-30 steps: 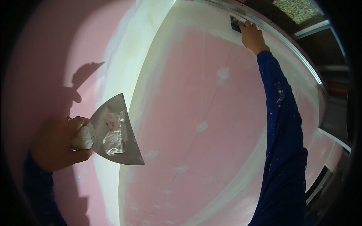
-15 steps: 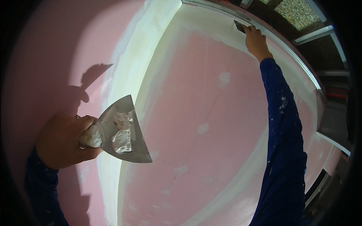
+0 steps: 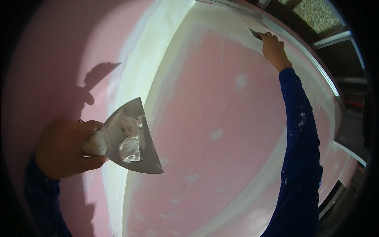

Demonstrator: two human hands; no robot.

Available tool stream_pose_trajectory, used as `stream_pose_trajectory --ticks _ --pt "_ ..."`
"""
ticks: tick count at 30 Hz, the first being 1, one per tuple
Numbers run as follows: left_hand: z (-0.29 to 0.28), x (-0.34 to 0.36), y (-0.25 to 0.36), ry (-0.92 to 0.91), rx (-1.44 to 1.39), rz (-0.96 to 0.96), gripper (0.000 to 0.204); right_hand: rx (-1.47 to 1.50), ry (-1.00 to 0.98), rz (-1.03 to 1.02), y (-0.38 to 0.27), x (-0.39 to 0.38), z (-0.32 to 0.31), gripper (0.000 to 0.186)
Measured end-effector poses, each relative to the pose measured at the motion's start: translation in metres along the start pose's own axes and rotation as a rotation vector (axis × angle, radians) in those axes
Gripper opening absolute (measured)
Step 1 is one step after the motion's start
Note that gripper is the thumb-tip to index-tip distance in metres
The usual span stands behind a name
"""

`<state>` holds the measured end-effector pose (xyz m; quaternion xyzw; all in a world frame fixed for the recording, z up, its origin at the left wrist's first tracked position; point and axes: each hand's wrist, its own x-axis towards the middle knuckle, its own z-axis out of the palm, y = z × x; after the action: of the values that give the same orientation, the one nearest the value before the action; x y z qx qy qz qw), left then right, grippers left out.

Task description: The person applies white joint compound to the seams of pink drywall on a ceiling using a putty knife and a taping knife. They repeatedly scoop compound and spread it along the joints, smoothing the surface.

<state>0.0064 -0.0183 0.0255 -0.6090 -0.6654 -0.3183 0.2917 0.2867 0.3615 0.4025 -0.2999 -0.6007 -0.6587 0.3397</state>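
Observation:
My left hand (image 3: 65,148) is closed round the handle of a wide putty knife (image 3: 152,156), its blade pointing right. On that blade sits a lump of wet, off-white joint compound (image 3: 130,149). At the upper right, my right hand (image 3: 274,49) grips a smaller putty knife (image 3: 255,34), whose handle is hidden in the fingers. The small blade is at the pale compound band (image 3: 221,21) along the top of a pink plasterboard panel (image 3: 197,102); whether its edge touches cannot be told. White smears mark the blue sleeve of my right arm.
A compound-coated corner joint (image 3: 152,79) runs between the panel and another pink board (image 3: 43,59) at the left. Metal framing (image 3: 312,59) borders the panel's upper right edge, with dark openings beyond. Whitish filled spots (image 3: 216,134) dot the panel.
My right hand and its small putty knife have shifted slightly down and to the right, and the blade is turned at a narrower angle. My left hand still holds the loaded knife nearly in place.

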Motion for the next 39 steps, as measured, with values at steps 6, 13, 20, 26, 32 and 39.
stream_pose_trajectory --ticks 6,13,20,26,32,39 --pt "-0.008 0.002 0.005 -0.071 -0.051 -0.043 0.050 -0.017 0.151 0.069 0.000 0.014 0.000 0.045" --pt "-0.003 0.000 0.002 -0.016 -0.040 -0.003 0.052 -0.043 0.065 0.139 -0.003 0.041 0.011 0.047" --pt "0.000 -0.001 0.000 -0.020 -0.029 0.001 0.054 -0.035 0.051 0.127 0.005 0.046 0.023 0.050" --pt "0.001 -0.001 0.000 -0.021 -0.032 -0.024 0.056 -0.076 0.005 0.088 0.004 0.045 0.019 0.057" --pt "0.002 -0.004 -0.001 -0.040 -0.054 -0.063 0.058 0.084 0.021 -0.023 -0.013 -0.001 0.014 0.054" --pt "0.006 -0.002 -0.006 0.011 -0.155 -0.003 0.055 0.035 -0.042 -0.067 -0.037 -0.057 -0.015 0.052"
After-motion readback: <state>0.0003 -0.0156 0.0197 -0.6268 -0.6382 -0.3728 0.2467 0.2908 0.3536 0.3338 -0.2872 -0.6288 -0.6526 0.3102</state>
